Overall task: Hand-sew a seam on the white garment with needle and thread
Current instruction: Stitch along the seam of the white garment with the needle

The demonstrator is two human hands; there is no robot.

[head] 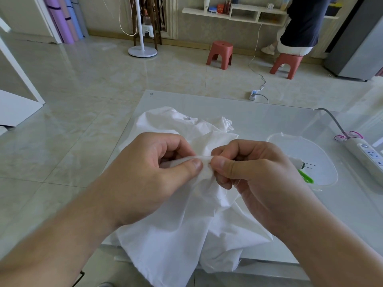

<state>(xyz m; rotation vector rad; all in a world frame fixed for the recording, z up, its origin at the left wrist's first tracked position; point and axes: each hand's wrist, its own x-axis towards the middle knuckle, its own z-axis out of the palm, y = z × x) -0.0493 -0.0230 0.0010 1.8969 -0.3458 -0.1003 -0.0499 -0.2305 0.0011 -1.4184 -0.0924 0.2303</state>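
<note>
Now both hands pinch garment fold; clear tray holds green-handled tool.

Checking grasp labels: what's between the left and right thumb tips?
Head view: only a small raised fold of the garment. The left hand and right hand pinch it from either side, thumb tips nearly meeting. No needle is visible there.

clear lid right, power strip beyond
</note>
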